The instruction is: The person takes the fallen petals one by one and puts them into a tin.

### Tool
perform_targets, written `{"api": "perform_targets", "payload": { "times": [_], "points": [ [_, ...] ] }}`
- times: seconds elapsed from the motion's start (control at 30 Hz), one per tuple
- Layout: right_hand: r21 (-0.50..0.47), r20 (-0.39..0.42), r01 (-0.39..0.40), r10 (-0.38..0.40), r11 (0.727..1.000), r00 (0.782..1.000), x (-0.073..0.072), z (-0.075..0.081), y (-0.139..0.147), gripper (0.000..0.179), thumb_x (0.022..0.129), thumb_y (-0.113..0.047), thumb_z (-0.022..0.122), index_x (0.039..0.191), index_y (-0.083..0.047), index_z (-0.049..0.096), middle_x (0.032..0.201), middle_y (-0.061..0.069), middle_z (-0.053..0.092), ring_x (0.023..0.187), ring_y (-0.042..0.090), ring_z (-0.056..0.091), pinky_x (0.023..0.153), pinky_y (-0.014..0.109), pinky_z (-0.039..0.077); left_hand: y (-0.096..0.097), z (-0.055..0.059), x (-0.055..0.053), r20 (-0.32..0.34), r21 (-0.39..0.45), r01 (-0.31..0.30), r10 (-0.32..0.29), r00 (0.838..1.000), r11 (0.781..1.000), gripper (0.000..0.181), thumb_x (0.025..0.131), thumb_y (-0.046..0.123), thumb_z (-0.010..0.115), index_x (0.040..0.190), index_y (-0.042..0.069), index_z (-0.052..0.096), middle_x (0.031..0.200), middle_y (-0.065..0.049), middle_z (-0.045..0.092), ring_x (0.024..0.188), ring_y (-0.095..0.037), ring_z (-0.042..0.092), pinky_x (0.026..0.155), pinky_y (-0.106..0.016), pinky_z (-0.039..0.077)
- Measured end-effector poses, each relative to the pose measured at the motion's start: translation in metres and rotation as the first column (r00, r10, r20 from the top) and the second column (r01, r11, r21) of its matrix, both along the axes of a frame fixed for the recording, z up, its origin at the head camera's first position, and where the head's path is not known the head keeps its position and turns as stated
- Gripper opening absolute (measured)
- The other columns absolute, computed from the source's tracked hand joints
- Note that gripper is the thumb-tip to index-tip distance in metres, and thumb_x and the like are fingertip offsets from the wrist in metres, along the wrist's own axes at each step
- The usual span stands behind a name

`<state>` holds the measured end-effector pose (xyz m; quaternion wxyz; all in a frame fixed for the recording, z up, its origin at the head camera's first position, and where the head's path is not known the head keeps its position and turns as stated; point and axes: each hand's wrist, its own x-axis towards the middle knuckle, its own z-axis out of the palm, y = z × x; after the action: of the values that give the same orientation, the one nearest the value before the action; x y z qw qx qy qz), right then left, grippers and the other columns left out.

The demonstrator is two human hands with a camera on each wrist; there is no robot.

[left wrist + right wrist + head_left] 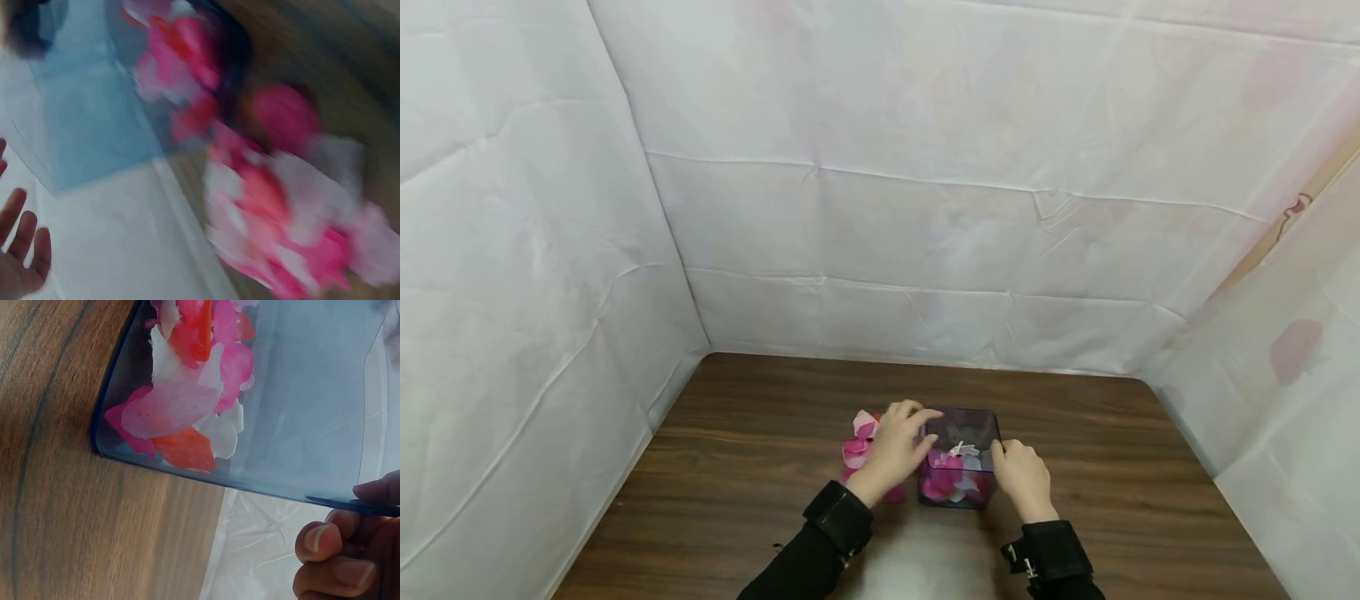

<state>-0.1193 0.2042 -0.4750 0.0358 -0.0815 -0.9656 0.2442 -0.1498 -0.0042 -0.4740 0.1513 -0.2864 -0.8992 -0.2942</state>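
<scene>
A clear bluish-purple plastic box (964, 423) stands upright on the table, with pink, red and white petals (181, 419) heaped in its bottom. My right hand (1024, 477) pinches the box's right wall at the rim, thumb on one side and curled fingers on the other in the right wrist view. Beside the box's left side is my left hand (895, 446), its fingers spread and reaching toward the rim, holding nothing. Under and left of that hand lies a loose pile of petals (281, 219) in pinks, red and white, partly hidden by it in the head view.
The brown wood-grain table (760, 467) runs out on both sides of the box. White cloth (887, 225) hangs behind the table and along its left and right edges. A small dark bit (777, 547) lies near the left forearm.
</scene>
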Motion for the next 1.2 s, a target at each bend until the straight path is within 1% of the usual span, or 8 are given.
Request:
{"api": "perform_targets", "payload": {
  "times": [0.1,0.23,0.33,0.43,0.57,0.77,1.0,1.2],
  "points": [
    [-0.001,0.003,0.002,-0.002,1.0,1.0,0.002,-0.001,0.001,0.04,0.096,-0.024,0.039,0.065,-0.006,0.057,0.073,0.015,0.063,0.065,0.028,0.06,0.051,0.038,0.038,-0.025,-0.017,0.001,-0.001,-0.028,-0.099,0.099,0.995,0.995,0.032,0.083,0.021,0.071,0.112,0.013,0.061,0.095,-0.003,0.06,0.087,-0.017,0.056,0.072,-0.029,0.046],
    [-0.001,0.008,0.003,-0.003,1.0,1.0,0.001,-0.003,0.001,0.04,0.096,-0.024,0.039,0.063,-0.006,0.055,0.071,0.014,0.062,0.063,0.026,0.058,0.051,0.036,0.037,-0.061,-0.046,0.007,0.048,-0.124,-0.166,0.173,0.984,0.978,0.035,0.077,0.021,0.076,0.105,0.008,0.06,0.092,-0.004,0.059,0.08,-0.018,0.057,0.063,-0.031,0.046],
    [0.0,0.0,0.003,-0.003,1.0,1.0,0.001,-0.004,0.001,0.04,0.095,-0.025,0.039,0.063,-0.007,0.055,0.072,0.014,0.063,0.065,0.028,0.06,0.05,0.037,0.038,-0.081,-0.063,0.015,0.13,-0.196,-0.179,0.207,0.97,0.964,0.047,0.071,0.03,0.081,0.105,0.007,0.059,0.089,-0.007,0.054,0.077,-0.02,0.055,0.06,-0.035,0.045],
    [-0.004,-0.004,0.007,-0.007,1.0,1.0,0.001,-0.005,0.002,0.04,0.095,-0.024,0.04,0.063,-0.007,0.055,0.074,0.016,0.064,0.067,0.031,0.062,0.051,0.038,0.039,-0.094,-0.073,0.023,0.229,-0.266,-0.149,0.212,0.95,0.952,0.061,0.064,0.037,0.084,0.108,0.006,0.055,0.09,-0.011,0.052,0.078,-0.026,0.057,0.059,-0.041,0.047],
    [-0.012,0.006,0.0,0.0,1.0,1.0,0.002,-0.004,0.001,0.039,0.096,-0.024,0.039,0.064,-0.006,0.054,0.071,0.014,0.062,0.064,0.028,0.06,0.05,0.037,0.038,-0.1,-0.078,0.03,0.251,-0.304,-0.115,0.196,0.948,0.946,0.055,0.066,0.032,0.084,0.102,0.007,0.052,0.089,-0.012,0.054,0.076,-0.029,0.059,0.059,-0.043,0.048],
    [-0.028,0.011,-0.008,0.009,1.0,1.0,0.003,-0.006,-0.001,0.039,0.096,-0.023,0.039,0.062,-0.007,0.05,0.063,0.009,0.054,0.059,0.022,0.052,0.049,0.034,0.034,-0.099,-0.08,0.035,0.116,-0.283,-0.146,0.184,0.976,0.948,0.027,0.075,0.016,0.077,0.087,0.007,0.055,0.079,-0.005,0.055,0.07,-0.025,0.059,0.056,-0.035,0.046],
    [-0.024,-0.012,0.005,-0.005,1.0,1.0,0.0,-0.006,0.001,0.041,0.096,-0.024,0.039,0.059,-0.009,0.049,0.066,0.01,0.058,0.059,0.023,0.055,0.049,0.034,0.035,-0.098,-0.082,0.033,0.059,-0.305,-0.174,0.201,0.978,0.936,0.018,0.076,0.016,0.075,0.076,0.01,0.058,0.074,-0.002,0.056,0.067,-0.021,0.059,0.054,-0.032,0.045],
    [-0.027,-0.011,0.0,0.0,1.0,1.0,-0.002,-0.003,0.002,0.042,0.095,-0.024,0.039,0.057,-0.009,0.047,0.064,0.01,0.057,0.057,0.023,0.054,0.048,0.033,0.034,-0.099,-0.076,0.027,0.007,-0.295,-0.212,0.223,0.975,0.932,0.019,0.077,0.014,0.075,0.072,0.012,0.057,0.066,0.0,0.059,0.061,-0.018,0.058,0.05,-0.03,0.043]
  ]
}}
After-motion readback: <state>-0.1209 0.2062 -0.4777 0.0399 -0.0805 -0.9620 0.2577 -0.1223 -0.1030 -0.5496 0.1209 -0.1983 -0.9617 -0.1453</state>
